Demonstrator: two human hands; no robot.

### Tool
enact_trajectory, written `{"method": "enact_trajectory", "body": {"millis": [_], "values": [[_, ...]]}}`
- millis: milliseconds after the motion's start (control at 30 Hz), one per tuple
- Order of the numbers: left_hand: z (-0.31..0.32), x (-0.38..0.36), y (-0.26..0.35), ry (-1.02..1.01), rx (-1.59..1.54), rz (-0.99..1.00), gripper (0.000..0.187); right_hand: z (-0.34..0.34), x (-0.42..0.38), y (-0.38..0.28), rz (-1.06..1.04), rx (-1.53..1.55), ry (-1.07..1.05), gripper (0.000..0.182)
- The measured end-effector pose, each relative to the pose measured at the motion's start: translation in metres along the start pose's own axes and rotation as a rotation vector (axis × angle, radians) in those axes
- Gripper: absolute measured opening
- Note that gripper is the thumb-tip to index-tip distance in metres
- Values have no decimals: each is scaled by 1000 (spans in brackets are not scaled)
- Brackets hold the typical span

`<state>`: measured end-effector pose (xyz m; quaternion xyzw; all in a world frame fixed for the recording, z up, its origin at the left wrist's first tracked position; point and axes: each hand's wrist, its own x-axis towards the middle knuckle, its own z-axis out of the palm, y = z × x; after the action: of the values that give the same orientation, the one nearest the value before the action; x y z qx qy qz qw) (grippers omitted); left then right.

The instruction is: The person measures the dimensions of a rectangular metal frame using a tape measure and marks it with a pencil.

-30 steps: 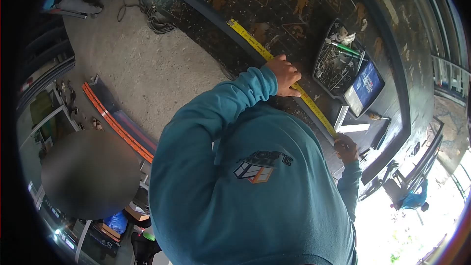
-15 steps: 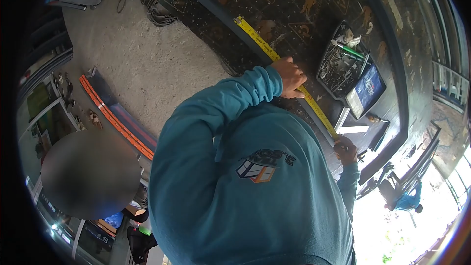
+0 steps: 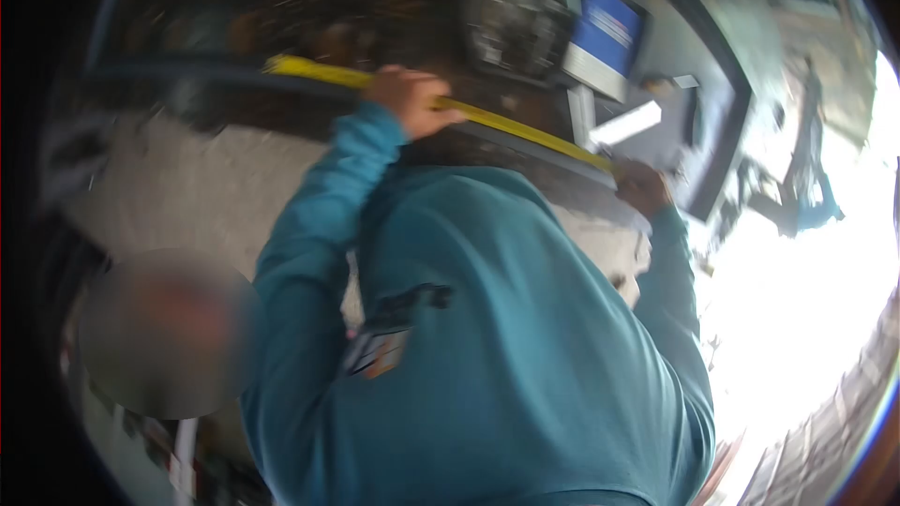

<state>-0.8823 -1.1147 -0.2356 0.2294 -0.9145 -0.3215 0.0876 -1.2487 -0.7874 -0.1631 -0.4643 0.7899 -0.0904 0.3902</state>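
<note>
While our left hand [image 3: 408, 98] presses the yellow tape measure [image 3: 506, 122] flat against the dark bench edge [image 3: 187, 75], our right hand [image 3: 640, 187] pinches its far end taut.

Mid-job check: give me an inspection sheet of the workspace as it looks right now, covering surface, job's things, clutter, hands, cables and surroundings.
Surface: dark patterned board with a dark rim; picture blurred by motion.
Job's things: yellow measuring tape stretched along the board's near edge.
Clutter: dark tray of small metal parts, blue and white box beside it, white strip near the tape's right end.
Hands: left hand pressed on the tape partway along; right hand at the tape's right end; what it holds cannot be told.
Cables: nothing seen.
Surroundings: pale concrete floor on the left, bright daylight on the right, teal sleeves in the foreground.
</note>
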Motion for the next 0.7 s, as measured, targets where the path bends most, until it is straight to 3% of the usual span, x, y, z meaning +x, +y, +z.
{"method": "enact_trajectory", "body": {"millis": [233, 333, 467, 533, 700], "values": [[-1, 4, 8, -55, 134, -7, 50, -15, -47, 55, -23, -21, 171, 50], [5, 6, 4, -40, 147, -5, 49, -8, -59, 76, -158, -137, 340, 43], [10, 4, -1, -47, 113, -59, 50, 8, -62, 92, -119, -85, 370, 42], [11, 9, 3, -41, 115, -39, 49, 24, -64, 97, -189, -246, 505, 39], [9, 11, 3, -87, 97, -60, 48, 29, -73, 77, -60, -262, 537, 39]]}}
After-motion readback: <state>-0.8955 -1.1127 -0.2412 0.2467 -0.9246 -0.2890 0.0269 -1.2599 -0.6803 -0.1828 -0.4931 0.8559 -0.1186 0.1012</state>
